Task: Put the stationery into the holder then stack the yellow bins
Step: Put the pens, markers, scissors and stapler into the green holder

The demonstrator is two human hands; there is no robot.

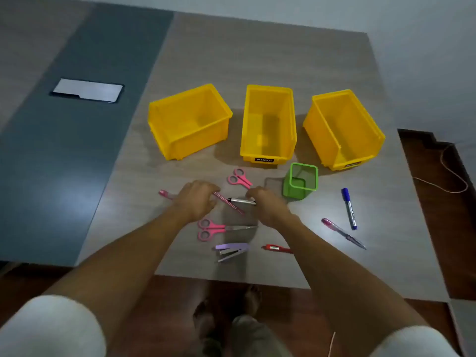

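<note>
Two hands low over the table (pixel 283 60), fingers curled: left hand (pixel 197 199) pinching a pink pen (pixel 229 203), right hand (pixel 268 204) gripping a black-capped silver marker (pixel 242 200). Green mesh holder (pixel 300 181) upright at 2 o'clock from the right hand, nothing inside. Three yellow bins (pixel 268 124) unstacked at 12 o'clock. Pink scissors (pixel 216 228), purple stapler (pixel 231 249), blue marker (pixel 349 208) loose around.

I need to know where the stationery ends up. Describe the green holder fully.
The green holder is a square, open-topped cup that looks like fine mesh with a solid rim and base band. It stands upright and empty on the table, in front of the middle yellow bin, just right of the right hand. Nothing touches it.
</note>
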